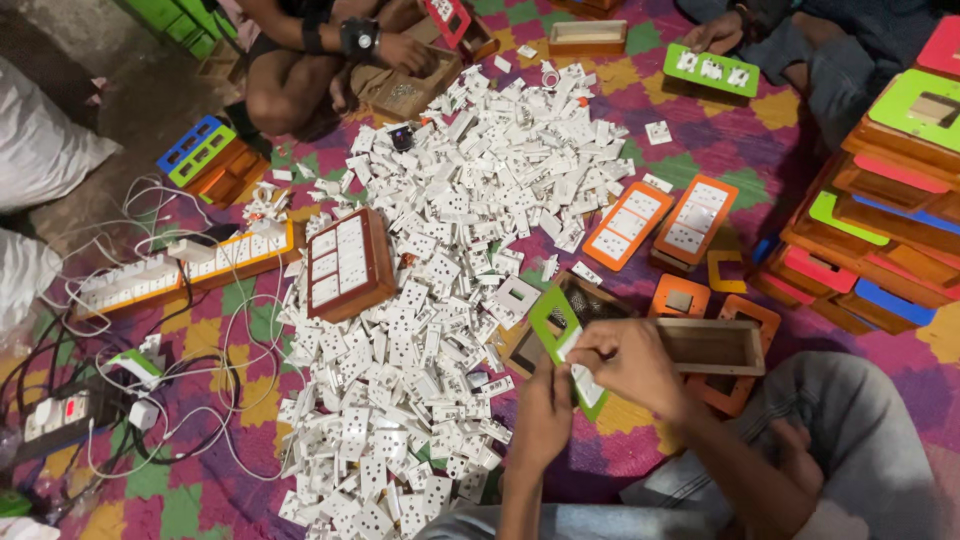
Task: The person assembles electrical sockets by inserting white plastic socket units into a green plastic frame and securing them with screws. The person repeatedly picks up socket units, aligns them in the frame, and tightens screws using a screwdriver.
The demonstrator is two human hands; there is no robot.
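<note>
My left hand [540,415] and my right hand [625,362] both grip a green rectangular switch-board faceplate [550,325] held tilted over my lap. My right fingers press a white socket module [583,378] into the plate's lower part. Just right of my hands lies an open wooden box [712,345]. A large heap of white socket and switch modules [440,260] covers the mat to the left of my hands.
A brown box fitted with white switches [348,262] lies in the heap. Orange faceplates [660,222] lie beyond it; stacked wooden boxes with coloured plates [880,230] rise at right. Finished boards with wires [180,268] are at left. Two other people sit at the top.
</note>
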